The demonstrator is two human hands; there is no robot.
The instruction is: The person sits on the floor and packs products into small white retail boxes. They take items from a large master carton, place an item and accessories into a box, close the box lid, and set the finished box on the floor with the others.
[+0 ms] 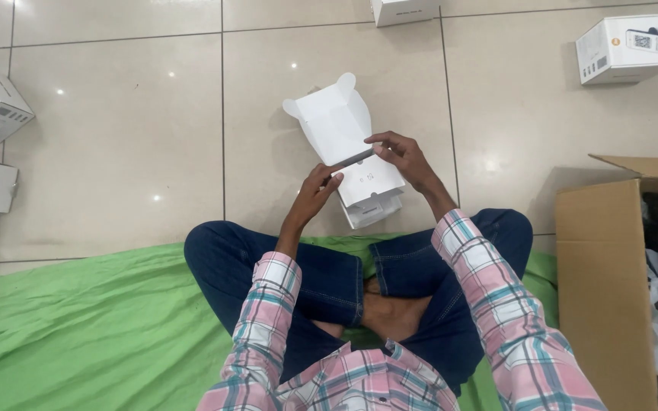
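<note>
1. While the person sits cross-legged on a green cloth (93, 320), both hands hold a small white box (359, 171), its lid flap raised, over the tiled floor (138, 137) just beyond their knees.
2. The left hand (315, 194) curls closed on the box's near-left edge.
3. The right hand (401, 156) pinches its right side.
4. A brown carton (599, 289) stands at right.

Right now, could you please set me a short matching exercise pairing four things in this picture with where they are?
Things:
1. open white box
2. cardboard carton
3. green cloth
4. closed printed box

Places:
A. top right, on the tiles
B. under the seated person
C. right edge, holding wrapped items
D. between the left hand and right hand

Pairs: 1-D, 2-C, 3-B, 4-A
</note>
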